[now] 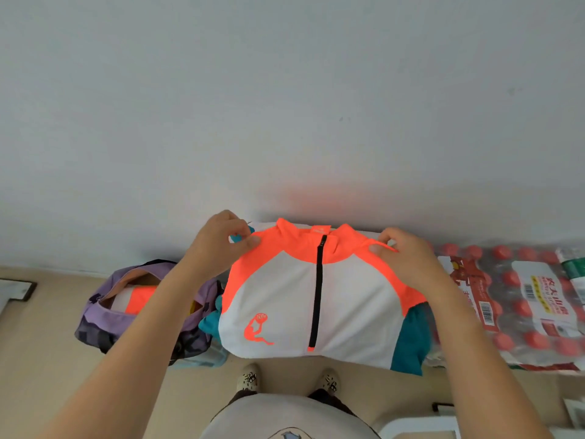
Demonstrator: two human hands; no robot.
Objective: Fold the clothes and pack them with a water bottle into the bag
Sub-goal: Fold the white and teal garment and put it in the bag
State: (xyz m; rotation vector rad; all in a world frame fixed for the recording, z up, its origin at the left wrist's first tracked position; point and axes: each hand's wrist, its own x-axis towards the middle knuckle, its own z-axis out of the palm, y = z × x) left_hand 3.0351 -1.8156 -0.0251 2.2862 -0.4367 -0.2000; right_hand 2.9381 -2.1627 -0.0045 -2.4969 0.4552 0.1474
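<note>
Feet: two patterned slippers (286,380) on the floor (47,343), nearest the camera.
Jacket: the orange, white and teal jacket (345,299) hangs in the air in front of the person, zip closed, sleeves tucked behind; the lower part looks doubled under, though the fold itself is hidden.
Left hand: the left hand (218,242) pinches the left shoulder between thumb and fingers.
Right hand: the right hand (408,258) pinches the right shoulder the same way.
Handling: thin, light, limp and probably slick cloth; it sags wherever it is unsupported, so the shoulder seams are the sound place to hold, and it should be laid flat before any further fold.
Bag: the purple bag (104,318) lies open on the floor to the left, with an orange-and-white garment (136,299) already inside.
Bottles: a shrink-wrapped pack of red-capped bottles (519,305) on the floor to the right.
Room: pale tan floor meeting a plain grey-white wall (285,90) just behind the jacket.
</note>
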